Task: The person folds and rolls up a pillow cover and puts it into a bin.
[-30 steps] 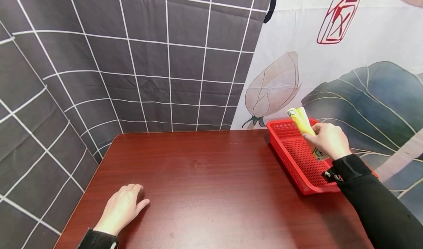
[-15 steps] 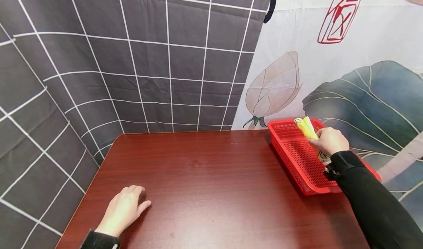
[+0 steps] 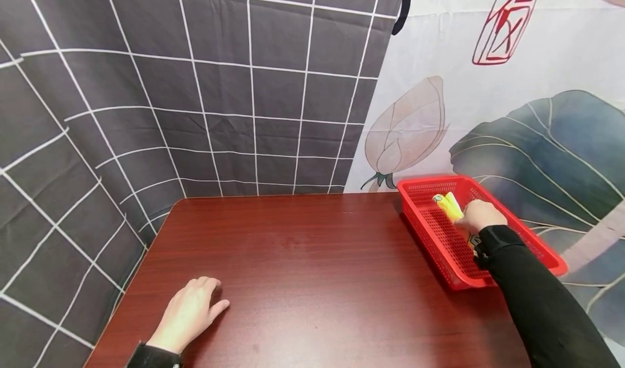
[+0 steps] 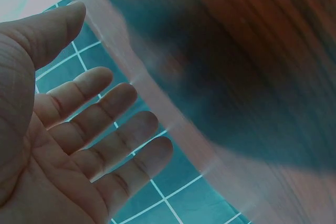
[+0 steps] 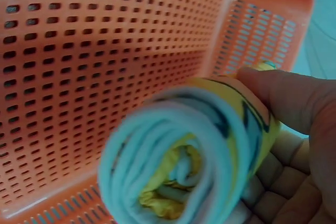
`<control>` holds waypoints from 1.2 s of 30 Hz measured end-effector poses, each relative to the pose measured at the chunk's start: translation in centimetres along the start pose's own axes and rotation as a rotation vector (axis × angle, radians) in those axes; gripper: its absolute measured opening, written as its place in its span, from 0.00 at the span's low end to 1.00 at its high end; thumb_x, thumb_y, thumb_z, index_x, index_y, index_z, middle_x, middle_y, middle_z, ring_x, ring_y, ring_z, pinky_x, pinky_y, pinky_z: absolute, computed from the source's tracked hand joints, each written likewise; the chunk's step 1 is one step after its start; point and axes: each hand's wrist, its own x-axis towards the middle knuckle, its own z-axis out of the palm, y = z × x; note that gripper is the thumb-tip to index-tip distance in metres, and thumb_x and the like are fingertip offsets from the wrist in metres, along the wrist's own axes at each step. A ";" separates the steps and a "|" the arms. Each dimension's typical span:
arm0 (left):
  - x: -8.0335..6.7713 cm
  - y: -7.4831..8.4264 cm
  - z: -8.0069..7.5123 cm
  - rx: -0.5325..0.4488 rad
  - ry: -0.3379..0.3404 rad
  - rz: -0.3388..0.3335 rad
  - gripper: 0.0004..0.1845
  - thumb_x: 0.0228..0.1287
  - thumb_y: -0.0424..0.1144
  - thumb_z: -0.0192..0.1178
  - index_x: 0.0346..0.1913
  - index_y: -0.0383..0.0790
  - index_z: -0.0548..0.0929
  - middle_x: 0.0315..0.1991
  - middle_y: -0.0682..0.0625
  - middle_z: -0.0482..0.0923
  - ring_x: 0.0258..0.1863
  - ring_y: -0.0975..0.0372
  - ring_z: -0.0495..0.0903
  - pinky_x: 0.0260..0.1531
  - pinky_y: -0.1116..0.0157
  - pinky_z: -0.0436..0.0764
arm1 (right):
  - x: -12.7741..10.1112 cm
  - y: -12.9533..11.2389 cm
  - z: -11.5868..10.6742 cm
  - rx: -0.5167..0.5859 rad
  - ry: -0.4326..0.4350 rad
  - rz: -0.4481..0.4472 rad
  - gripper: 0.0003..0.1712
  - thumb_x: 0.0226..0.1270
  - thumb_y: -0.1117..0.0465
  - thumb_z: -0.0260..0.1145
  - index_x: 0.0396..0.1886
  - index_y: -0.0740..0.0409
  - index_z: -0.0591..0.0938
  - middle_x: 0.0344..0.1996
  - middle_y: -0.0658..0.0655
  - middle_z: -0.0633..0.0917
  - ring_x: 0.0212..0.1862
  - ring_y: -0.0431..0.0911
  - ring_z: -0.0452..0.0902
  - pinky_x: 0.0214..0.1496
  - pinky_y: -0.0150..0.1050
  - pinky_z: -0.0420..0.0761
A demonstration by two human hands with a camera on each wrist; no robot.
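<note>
A rolled yellow and white cloth (image 3: 450, 207) lies low inside the red perforated basket (image 3: 529, 235) at the table's right side. My right hand (image 3: 479, 216) grips the roll, fingers and thumb curled round it. The right wrist view shows the cloth roll (image 5: 194, 150) end-on, with the thumb (image 5: 294, 98) over it and the basket's floor (image 5: 94, 77) just behind. My left hand (image 3: 191, 313) rests flat on the dark red table (image 3: 312, 270) near the front left. In the left wrist view the fingers (image 4: 100, 129) are spread and straight, holding nothing.
A grey grid-pattern curtain (image 3: 195, 86) hangs behind and to the left of the table. A white curtain with a lotus print (image 3: 488, 102) hangs behind the basket. The table's left edge (image 3: 132, 281) runs close to my left hand.
My right hand has lowered the cloth roll from above the basket's rim down into the basket. The left hand has stayed on the table.
</note>
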 end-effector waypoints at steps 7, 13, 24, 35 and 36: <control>0.1 0.5 0.0 -0.006 -0.020 0.010 0.17 0.54 0.47 0.81 0.41 0.44 0.86 0.38 0.48 0.86 0.41 0.51 0.85 0.40 0.50 0.85 | 0.1 1.3 1.5 0.024 -0.079 0.049 0.24 0.60 0.46 0.78 0.31 0.64 0.84 0.24 0.59 0.83 0.31 0.52 0.78 0.35 0.44 0.78; -0.1 0.5 0.2 0.010 0.014 0.043 0.17 0.53 0.46 0.82 0.40 0.44 0.85 0.38 0.49 0.86 0.40 0.52 0.85 0.40 0.51 0.84 | 0.3 1.9 3.0 0.026 -0.109 0.067 0.28 0.58 0.46 0.80 0.37 0.68 0.84 0.28 0.61 0.83 0.34 0.54 0.78 0.36 0.44 0.78; -0.2 0.5 0.4 0.015 0.056 0.056 0.18 0.51 0.46 0.82 0.39 0.44 0.85 0.37 0.49 0.86 0.40 0.52 0.85 0.41 0.52 0.84 | 0.7 1.7 3.9 0.037 -0.108 0.055 0.41 0.54 0.38 0.81 0.45 0.72 0.81 0.31 0.62 0.84 0.36 0.55 0.78 0.39 0.45 0.78; -0.2 0.2 0.4 0.015 0.013 0.037 0.17 0.53 0.47 0.81 0.40 0.45 0.85 0.38 0.50 0.86 0.39 0.53 0.84 0.41 0.52 0.84 | 1.6 2.0 4.5 0.037 -0.154 0.073 0.47 0.51 0.30 0.80 0.44 0.71 0.80 0.31 0.62 0.83 0.37 0.56 0.78 0.40 0.45 0.79; -0.2 0.1 0.4 0.015 0.009 0.035 0.17 0.53 0.47 0.81 0.40 0.45 0.85 0.38 0.50 0.86 0.39 0.53 0.84 0.41 0.52 0.84 | 1.7 2.0 4.5 0.032 -0.161 0.071 0.47 0.52 0.30 0.79 0.44 0.71 0.80 0.31 0.62 0.83 0.37 0.56 0.78 0.40 0.45 0.79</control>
